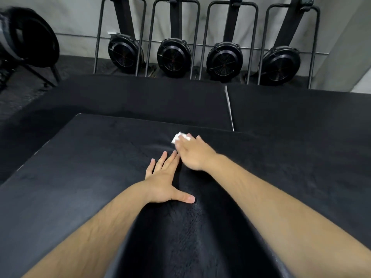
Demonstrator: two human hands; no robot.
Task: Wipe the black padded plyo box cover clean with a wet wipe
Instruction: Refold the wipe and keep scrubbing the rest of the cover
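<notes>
One plyo box cover [90,177]: black, padded, with a slightly fuzzy top; it fills the near and middle of the scene, its far edge running left to right just beyond the hands.
Wet wipe [179,137]: small, white and bunched; it lies on the cover's top close to the far edge, about midway across — only its far-left part shows past the fingers.
Right hand [192,155]: palm down over the wipe, fingers laid fairly straight on it and pressing it to the cover; the hand is blurred, so where the thumb sits cannot be told.
Left hand [163,181]: flat on the cover, just near and left of the right hand; fingers spread and straight, pointing far, thumb stuck out to the right; its fingertips nearly meet the right hand's edge.
Forearms [90,227]: both bare, reaching in from the near corners.
Mats [140,97]: two, black and padded, side by side beyond the cover and lower than it, with a pale seam between them right of centre.
Rowing machines [173,57]: four, black, stood upright in a row against the far wall, flywheel housings low.
Round black machine [26,37]: far left, on a stand — too blurred to name.
Wall [80,17]: pale grey.
</notes>
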